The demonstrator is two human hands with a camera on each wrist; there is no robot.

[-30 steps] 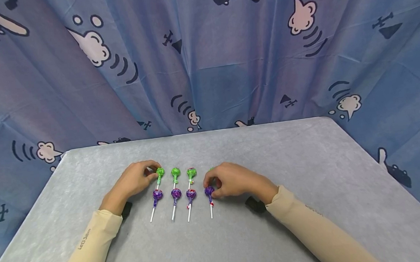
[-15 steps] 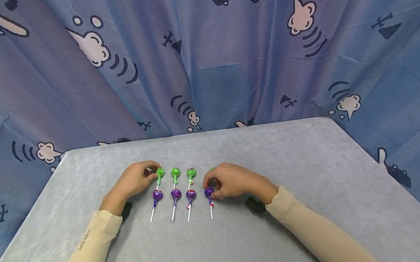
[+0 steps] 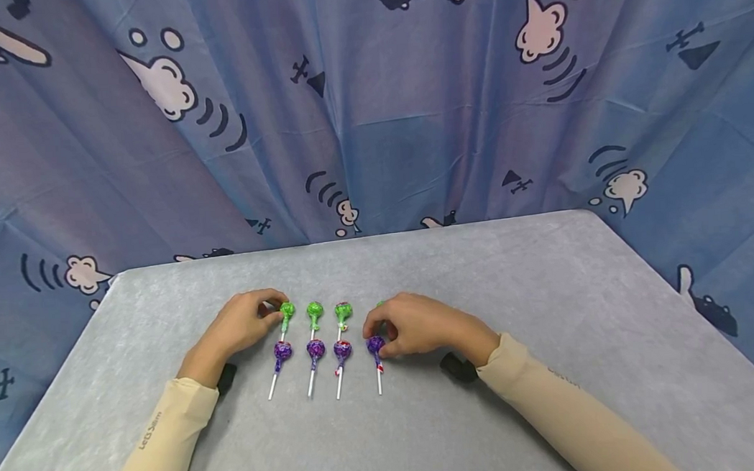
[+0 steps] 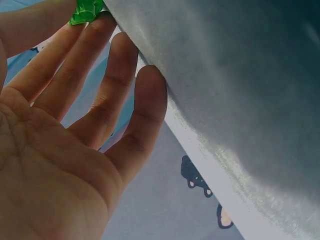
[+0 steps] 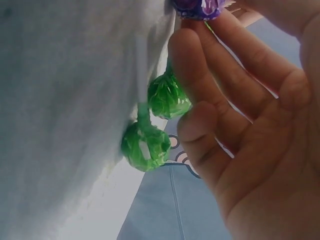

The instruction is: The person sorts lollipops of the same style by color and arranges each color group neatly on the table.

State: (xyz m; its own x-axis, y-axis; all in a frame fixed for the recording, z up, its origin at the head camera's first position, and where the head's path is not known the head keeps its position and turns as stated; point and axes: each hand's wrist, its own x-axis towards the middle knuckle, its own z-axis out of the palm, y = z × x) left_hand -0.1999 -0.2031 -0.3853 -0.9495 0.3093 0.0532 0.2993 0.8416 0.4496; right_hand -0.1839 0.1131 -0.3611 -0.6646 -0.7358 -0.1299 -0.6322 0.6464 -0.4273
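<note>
Lollipops in green and purple wrappers lie on the table in two rows, heads away from the person. My left hand holds the head of the leftmost green lollipop between thumb and fingers; a bit of green wrapper shows at the fingertips in the left wrist view. My right hand pinches the rightmost purple lollipop by its head, its white stick pointing toward the person. Two green lollipop heads, one nearer and one farther, lie close to the right fingers in the right wrist view. In the head view that hand mostly hides them.
Between the hands lie two more green lollipops, one left and one right, with purple ones below, left and right. The grey table ends at a blue patterned curtain.
</note>
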